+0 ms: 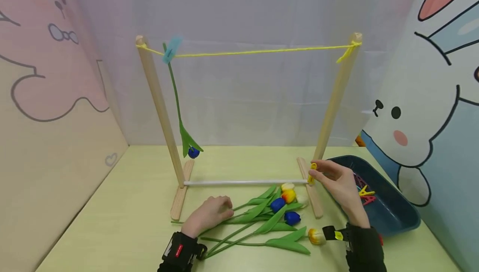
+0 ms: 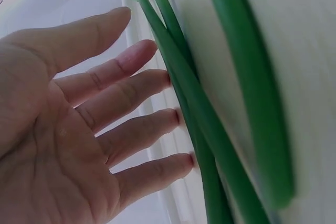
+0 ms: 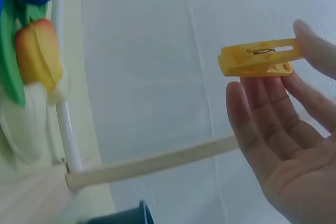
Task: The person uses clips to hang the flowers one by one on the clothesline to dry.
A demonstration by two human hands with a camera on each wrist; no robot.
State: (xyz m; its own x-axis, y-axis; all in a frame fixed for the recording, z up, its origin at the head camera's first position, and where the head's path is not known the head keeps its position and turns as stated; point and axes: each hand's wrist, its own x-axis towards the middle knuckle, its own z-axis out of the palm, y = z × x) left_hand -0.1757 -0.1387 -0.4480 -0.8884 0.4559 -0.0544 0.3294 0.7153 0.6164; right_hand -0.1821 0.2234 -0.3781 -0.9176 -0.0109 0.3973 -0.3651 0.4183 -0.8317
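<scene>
Between thumb and fingers, my right hand [image 1: 338, 182] pinches a yellow clothespin [image 3: 260, 56] beside the right post's foot. My left hand [image 1: 210, 214] lies at the stems of several artificial tulips [image 1: 258, 218], its fingers spread. In the left wrist view its fingertips touch or nearly touch the green stems [image 2: 181, 72], with nothing gripped. The tulip heads are blue, yellow-orange and whitish. One blue tulip [image 1: 193, 152] hangs head down from a yellow string [image 1: 262, 51], its stem clipped by a light-blue clothespin [image 1: 172, 50] near the left post.
Two wooden posts [image 1: 159, 110] on flat feet carry the string, with a white rod [image 1: 243, 182] joining them low down. To the right, a dark blue basin [image 1: 393, 209] contains coloured clothespins [image 1: 366, 193]. Panels with cartoon animals stand at both sides.
</scene>
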